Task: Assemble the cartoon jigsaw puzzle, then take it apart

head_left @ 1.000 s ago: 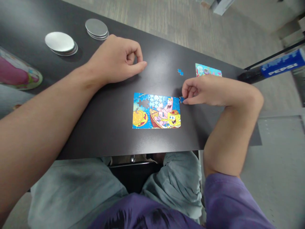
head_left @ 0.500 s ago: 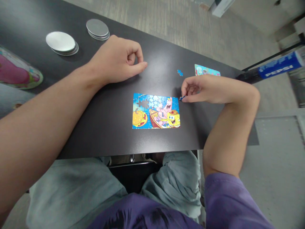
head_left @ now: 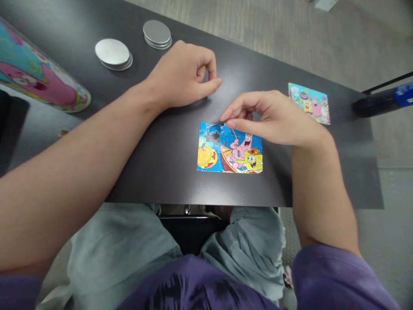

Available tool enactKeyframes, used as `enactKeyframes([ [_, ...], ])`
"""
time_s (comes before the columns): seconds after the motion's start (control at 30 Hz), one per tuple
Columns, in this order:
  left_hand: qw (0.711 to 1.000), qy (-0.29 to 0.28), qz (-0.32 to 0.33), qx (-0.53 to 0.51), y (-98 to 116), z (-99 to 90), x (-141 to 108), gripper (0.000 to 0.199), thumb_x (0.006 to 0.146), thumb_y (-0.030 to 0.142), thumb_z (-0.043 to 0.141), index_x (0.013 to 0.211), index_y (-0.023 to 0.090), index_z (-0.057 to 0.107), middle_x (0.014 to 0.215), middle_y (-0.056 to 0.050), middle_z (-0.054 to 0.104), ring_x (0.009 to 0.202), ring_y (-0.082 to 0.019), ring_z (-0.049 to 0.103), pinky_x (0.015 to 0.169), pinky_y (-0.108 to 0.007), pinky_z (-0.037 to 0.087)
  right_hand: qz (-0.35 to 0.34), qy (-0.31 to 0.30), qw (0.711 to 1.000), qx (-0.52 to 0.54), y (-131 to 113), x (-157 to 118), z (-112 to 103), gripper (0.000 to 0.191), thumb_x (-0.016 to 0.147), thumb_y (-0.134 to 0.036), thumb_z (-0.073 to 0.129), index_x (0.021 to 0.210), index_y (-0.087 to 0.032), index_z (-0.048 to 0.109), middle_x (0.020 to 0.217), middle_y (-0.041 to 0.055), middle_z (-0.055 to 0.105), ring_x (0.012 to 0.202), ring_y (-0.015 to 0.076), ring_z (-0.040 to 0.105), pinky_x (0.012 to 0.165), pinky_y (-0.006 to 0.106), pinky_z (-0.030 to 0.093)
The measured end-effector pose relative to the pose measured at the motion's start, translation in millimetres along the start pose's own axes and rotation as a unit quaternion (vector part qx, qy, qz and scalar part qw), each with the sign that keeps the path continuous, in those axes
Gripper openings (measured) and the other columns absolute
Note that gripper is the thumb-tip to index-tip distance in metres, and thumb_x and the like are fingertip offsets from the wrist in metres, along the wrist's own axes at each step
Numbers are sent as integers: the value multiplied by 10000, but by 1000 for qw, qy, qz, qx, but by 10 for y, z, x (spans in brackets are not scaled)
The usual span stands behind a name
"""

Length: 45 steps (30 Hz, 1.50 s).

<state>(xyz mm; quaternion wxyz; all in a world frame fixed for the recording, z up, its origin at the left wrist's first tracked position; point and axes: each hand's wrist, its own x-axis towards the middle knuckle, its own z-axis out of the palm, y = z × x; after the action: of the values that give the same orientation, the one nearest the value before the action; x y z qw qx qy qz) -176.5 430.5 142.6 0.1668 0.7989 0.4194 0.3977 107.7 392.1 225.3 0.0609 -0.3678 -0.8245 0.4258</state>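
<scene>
Grey carpet (head_left: pixel 245 21) spreads beyond the far edge of your dark table (head_left: pixel 167 172), which runs across the scene and catches some light on its top. At the far left, you have a container (head_left: pixel 41 75) printed with a large pink cartoon figure, lying at an angle and partly cut off by the view. Right of it stand two small stacks of silver discs, the left stack (head_left: pixel 112 53) slightly nearer to you than the right stack (head_left: pixel 157 33). Your left hand (head_left: pixel 193 75) rests on the table just right of those discs, its fingers loosely curled around a gap and the thumb tip close to the index finger; nothing shows in its grasp. Near the middle of the table lies your puzzle (head_left: pixel 238 150), flat, with a burger at its left and a boat carrying a pink figure and a yellow one at its right; a gap (head_left: pixel 213 137) in its far left part bares the dark tabletop. On the near side, past the table's edge, are your pale trousers (head_left: pixel 245 245). Your right hand (head_left: pixel 225 122) reaches over the puzzle's far edge, thumb and index tips slightly parted; you cannot tell from this view whether a piece is between them. Farther right, a cartoon picture card (head_left: pixel 311 105) lies flat near the far edge, and right of that lies a dark bottle (head_left: pixel 376 103) with a blue label.
</scene>
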Motion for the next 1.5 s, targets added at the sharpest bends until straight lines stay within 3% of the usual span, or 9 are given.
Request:
enactKeyframes([
  [0.17,1000,1,13,-1,-45,13,9,179,903,453,733,795,373,615,574,67,509,616,-223,525,889,-521,502,17,-26,999,-33,-165,33,83,207,1120,-538,885,1257,-386,916,1217,42,972,1132,363,878,1028,552,710],
  [0.37,1000,9,18,1,-34,5,-11,161,908,370,742,812,331,618,616,62,514,630,-198,504,948,-518,501,25,-38,997,-59,-189,72,151,304,1112,-642,875,1342,-450,922,1327,-2,993,1200,375,888,1018,547,696],
  [0.63,999,25,36,13,-49,38,-13,161,922,224,784,840,264,651,644,86,490,636,-134,472,966,-436,494,17,-39,998,-36,-162,105,232,365,1097,-627,907,1356,-371,932,1276,68,988,1189,381,880,992,502,659],
  [0.8,999,24,25,13,-39,35,-17,150,899,239,791,828,269,662,632,84,494,637,-145,473,1004,-462,507,13,-34,998,-46,-165,114,238,357,1076,-608,915,1339,-367,927,1251,70,970,1164,377,853,910,472,611],
  [1.07,999,26,28,23,-76,52,-11,141,909,258,780,838,276,660,660,71,522,679,-166,553,1054,-474,530,26,-41,997,-66,-198,103,215,381,1105,-631,860,1396,-386,882,1291,63,945,1152,379,821,921,503,598],
  [1.33,999,26,36,8,-38,27,-12,213,898,116,819,827,247,667,632,105,486,641,-126,476,1009,-415,504,-65,-47,984,-161,-111,137,180,237,1095,-564,863,1162,-338,891,1389,124,853,1155,382,785,1030,593,615],
  [1.5,999,23,31,10,-21,27,-2,197,891,139,817,813,243,669,639,106,488,641,-132,475,1026,-410,492,8,-61,987,-149,-171,133,176,278,1056,-658,868,1195,-425,930,1399,76,878,1205,407,767,1044,592,633],
])
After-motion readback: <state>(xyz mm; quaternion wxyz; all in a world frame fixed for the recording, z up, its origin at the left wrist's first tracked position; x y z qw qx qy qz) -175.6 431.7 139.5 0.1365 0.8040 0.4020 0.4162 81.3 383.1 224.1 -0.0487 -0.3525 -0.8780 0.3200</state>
